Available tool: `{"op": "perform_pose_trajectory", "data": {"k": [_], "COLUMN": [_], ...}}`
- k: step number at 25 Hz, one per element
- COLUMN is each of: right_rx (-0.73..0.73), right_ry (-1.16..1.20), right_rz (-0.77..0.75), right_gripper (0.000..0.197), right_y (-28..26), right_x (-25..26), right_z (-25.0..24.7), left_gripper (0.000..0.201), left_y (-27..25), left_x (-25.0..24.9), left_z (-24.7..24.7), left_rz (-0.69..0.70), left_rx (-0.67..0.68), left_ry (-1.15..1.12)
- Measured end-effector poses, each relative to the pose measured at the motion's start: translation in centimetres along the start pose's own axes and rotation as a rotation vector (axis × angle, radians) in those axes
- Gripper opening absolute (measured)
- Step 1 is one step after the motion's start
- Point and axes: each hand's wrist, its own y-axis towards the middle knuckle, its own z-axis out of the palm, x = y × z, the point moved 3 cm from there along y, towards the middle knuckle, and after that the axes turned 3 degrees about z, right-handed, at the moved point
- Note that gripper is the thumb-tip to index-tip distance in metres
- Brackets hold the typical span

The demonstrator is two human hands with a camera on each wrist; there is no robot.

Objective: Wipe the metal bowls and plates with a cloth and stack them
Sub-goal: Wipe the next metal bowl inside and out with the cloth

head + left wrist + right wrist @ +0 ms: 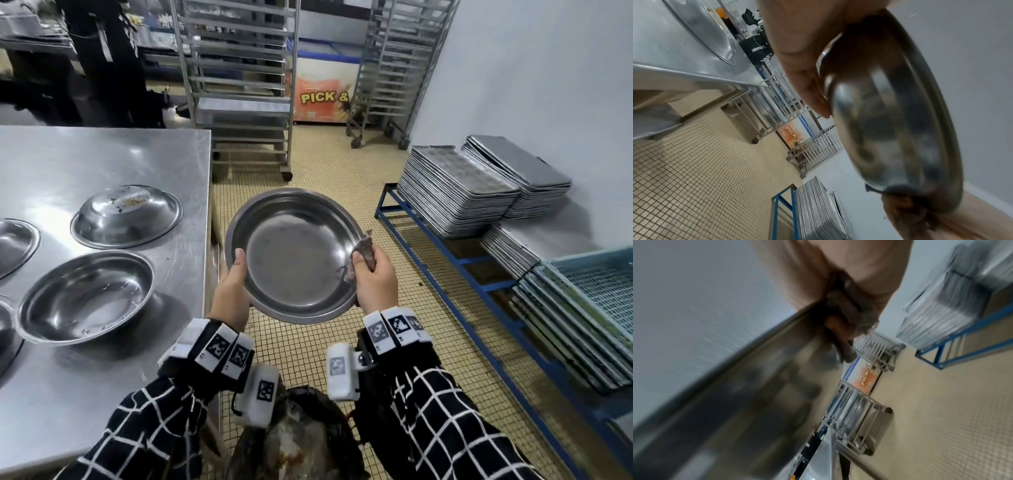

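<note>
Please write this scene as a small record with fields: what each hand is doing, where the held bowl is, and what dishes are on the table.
left hand: left hand grips the left rim of the held bowl, thumb inside
right hand: right hand presses a dark cloth on the bowl's right rim
held bowl: in the air above the tiled floor, beside the steel table, inside facing the camera
on table: one upturned bowl with food bits on its base; one upright bowl; others cut off at the left edge
stacked: none visible yet

Steel table (102, 164) under metal bowls (85, 294)
</note>
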Motion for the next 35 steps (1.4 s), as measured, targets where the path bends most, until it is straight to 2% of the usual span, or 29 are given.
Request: {"op": "perform_pose_trajectory", "data": {"k": [2,3,5,7,10,11,12,13,15,16,19,21,23,24,25,27,28,29,30,32,35], "right_rx": [0.040,0.090,0.211,0.238,0.118,0.074,0.024,-0.027,-0.089,-0.090,0.037,0.153,0.155,0.123,0.079,-0.018,-0.070,-0.115,-0.140,-0.123,0.037], "right_ry": [-0.027,-0.050,-0.089,-0.117,-0.032,0.020,0.056,0.074,0.086,0.073,0.007,-0.014,0.007,0.029,0.062,0.158,0.194,0.209,0.209,0.187,0.111], "right_rz": [-0.017,-0.031,-0.067,-0.078,-0.024,0.011,0.040,0.059,0.059,0.042,-0.028,-0.074,-0.087,-0.082,-0.077,-0.050,-0.041,-0.038,-0.040,-0.071,-0.099], "right_gripper": [0.019,0.019,0.019,0.016,0.015,0.016,0.017,0.017,0.018,0.018,0.013,0.010,0.009,0.007,0.009,0.014,0.014,0.013,0.011,0.010,0.008], "right_y": [0.8,1.1,1.1,0.4,-0.7,-1.0,-1.3,-1.7,-2.0,-1.9,-0.7,-0.2,-0.2,-0.4,-0.8,-1.7,-2.1,-2.4,-2.5,-2.2,-1.1], "right_x": [0.9,1.6,2.9,3.5,2.4,1.6,1.0,0.5,0.3,0.6,2.4,3.7,3.9,3.7,3.5,2.8,2.5,2.4,2.5,2.9,3.9], "right_z": [-1.2,-1.9,-2.6,-2.6,-1.6,-1.0,-0.5,0.0,-0.1,-0.7,-2.8,-3.3,-3.2,-3.0,-2.7,-1.8,-1.2,-0.9,-0.7,-1.2,-2.5], "left_gripper": [0.075,0.077,0.056,0.040,0.041,0.047,0.062,0.081,0.110,0.113,0.087,0.079,0.056,0.049,0.049,0.074,0.085,0.087,0.084,0.064,0.061], "left_y": [0.5,0.9,0.9,0.9,0.7,0.7,0.4,0.3,-0.5,-0.6,0.0,0.0,0.3,0.4,0.5,0.0,-0.7,-1.4,-1.6,-1.6,-0.6], "left_x": [-0.5,-1.2,-2.8,-3.2,-1.9,-0.9,-0.1,0.8,1.6,1.7,-0.4,-2.5,-2.9,-2.5,-1.9,-0.8,-0.7,-0.4,0.0,-1.0,-3.3], "left_z": [-0.1,-0.5,-1.0,-1.1,-0.5,-0.2,0.1,0.2,0.6,0.6,0.2,0.0,-0.1,0.0,0.0,0.7,1.4,2.0,2.2,2.1,0.5], "left_rz": [-0.049,-0.039,-0.026,-0.027,0.016,0.010,-0.005,-0.013,-0.053,-0.067,0.034,0.068,0.045,0.034,0.038,0.062,0.080,0.079,0.074,0.114,0.115], "left_rx": [0.188,0.271,0.366,0.329,0.134,0.025,-0.065,-0.099,-0.036,0.026,0.177,0.293,0.272,0.204,0.108,-0.038,-0.077,-0.095,-0.086,-0.008,0.244], "left_ry": [-0.087,-0.137,-0.191,-0.204,-0.201,-0.164,-0.112,-0.051,0.056,0.064,-0.121,-0.194,-0.215,-0.220,-0.200,-0.089,-0.019,0.026,0.050,-0.024,-0.179]}}
